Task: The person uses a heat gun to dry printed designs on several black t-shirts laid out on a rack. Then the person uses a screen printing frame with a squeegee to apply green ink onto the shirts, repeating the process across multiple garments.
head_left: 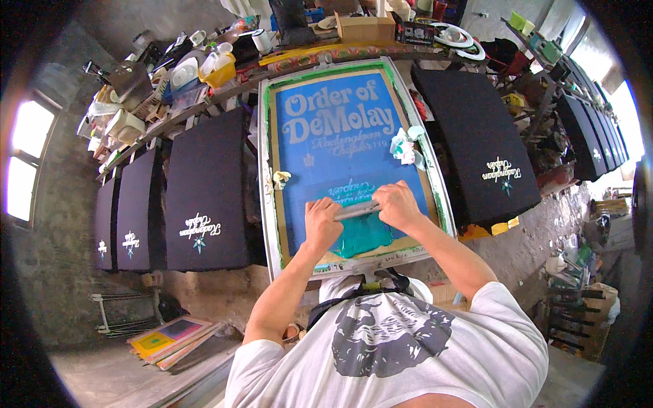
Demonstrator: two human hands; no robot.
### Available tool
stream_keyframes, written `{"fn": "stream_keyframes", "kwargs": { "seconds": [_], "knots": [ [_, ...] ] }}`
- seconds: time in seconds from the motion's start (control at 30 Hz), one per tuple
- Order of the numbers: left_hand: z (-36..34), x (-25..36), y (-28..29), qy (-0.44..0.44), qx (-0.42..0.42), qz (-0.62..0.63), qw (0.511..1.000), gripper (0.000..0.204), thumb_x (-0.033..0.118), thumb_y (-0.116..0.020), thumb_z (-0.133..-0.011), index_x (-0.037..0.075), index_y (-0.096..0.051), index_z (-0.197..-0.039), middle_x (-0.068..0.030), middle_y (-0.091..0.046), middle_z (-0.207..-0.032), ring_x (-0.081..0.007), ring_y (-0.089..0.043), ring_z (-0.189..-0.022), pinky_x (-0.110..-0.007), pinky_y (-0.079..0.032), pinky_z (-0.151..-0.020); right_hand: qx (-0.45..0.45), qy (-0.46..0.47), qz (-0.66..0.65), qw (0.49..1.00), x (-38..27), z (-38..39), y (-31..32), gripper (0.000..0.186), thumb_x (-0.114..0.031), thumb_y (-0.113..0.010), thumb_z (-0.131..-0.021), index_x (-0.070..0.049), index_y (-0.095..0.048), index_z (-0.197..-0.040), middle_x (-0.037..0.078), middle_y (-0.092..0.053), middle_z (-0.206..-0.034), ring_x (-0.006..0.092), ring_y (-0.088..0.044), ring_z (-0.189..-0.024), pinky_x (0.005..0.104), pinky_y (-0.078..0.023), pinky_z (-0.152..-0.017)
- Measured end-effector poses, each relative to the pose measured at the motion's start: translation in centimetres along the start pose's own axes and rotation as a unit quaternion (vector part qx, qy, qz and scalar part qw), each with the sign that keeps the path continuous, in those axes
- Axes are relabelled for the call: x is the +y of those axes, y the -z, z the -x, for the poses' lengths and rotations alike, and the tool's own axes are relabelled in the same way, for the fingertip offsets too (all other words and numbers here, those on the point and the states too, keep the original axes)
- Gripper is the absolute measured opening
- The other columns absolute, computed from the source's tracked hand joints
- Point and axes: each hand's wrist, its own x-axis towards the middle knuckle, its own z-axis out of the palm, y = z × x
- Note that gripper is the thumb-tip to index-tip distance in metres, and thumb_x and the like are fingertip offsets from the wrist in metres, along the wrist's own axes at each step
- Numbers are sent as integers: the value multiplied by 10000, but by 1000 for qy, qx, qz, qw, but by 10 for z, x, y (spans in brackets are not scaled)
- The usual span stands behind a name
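A printing screen with blue mesh and a metal frame lies flat before me. Both my hands grip a squeegee crosswise on its near part. My left hand is closed round the left end, and my right hand round the right end. Teal ink is spread on the mesh on my side of the squeegee. A crumpled whitish rag rests at the screen's right edge, and a small yellowish wad at its left edge. The squeegee's blade is hidden.
Black shirts with white lettering lie on boards to the left; another black shirt lies to the right. A cluttered shelf with a yellow basket and a cardboard box runs behind. Flat printed panels are stacked at lower left.
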Motion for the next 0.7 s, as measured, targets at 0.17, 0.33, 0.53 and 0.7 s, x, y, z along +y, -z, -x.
{"fn": "stream_keyframes", "kwargs": {
  "seconds": [0.17, 0.33, 0.53, 0.7],
  "knots": [
    [-18, -15, -12, 36, 32, -14, 999, 279, 9, -685, -579, 80, -703, -848, -89, -631, -866, -324, -631, -891, -464, -434, -763, 2, -19, 10, 1000, 6, -20, -3, 53, -64, -652, -681, -84, -612, -710, 80, -640, -803, 318, -654, -863, 489, -448, -772],
    [85, 22, -4, -5, -26, 22, 999, 301, 49, -715, -563, 95, -710, -861, -97, -625, -863, -344, -631, -898, -516, -469, -773, -38, -1, -30, 999, -31, 68, 8, 169, -9, -653, -654, -95, -681, -796, 57, -670, -849, 292, -648, -865, 476, -430, -796],
    [33, 4, -6, -20, 41, -30, 998, 343, 21, -694, -566, 111, -727, -896, -100, -660, -888, -357, -647, -929, -509, -477, -824, -46, -3, 16, 999, -16, 24, 17, 167, -28, -656, -679, -90, -698, -828, 50, -694, -897, 289, -654, -903, 461, -429, -809],
    [-9, -29, -18, 6, 46, -21, 999, 342, 24, -705, -578, 111, -730, -908, -103, -667, -923, -357, -640, -948, -530, -485, -848, 4, -44, -23, 999, 1, -19, -7, 188, -13, -646, -738, -79, -728, -895, 78, -697, -951, 311, -645, -954, 494, -451, -872]
  ]
}}
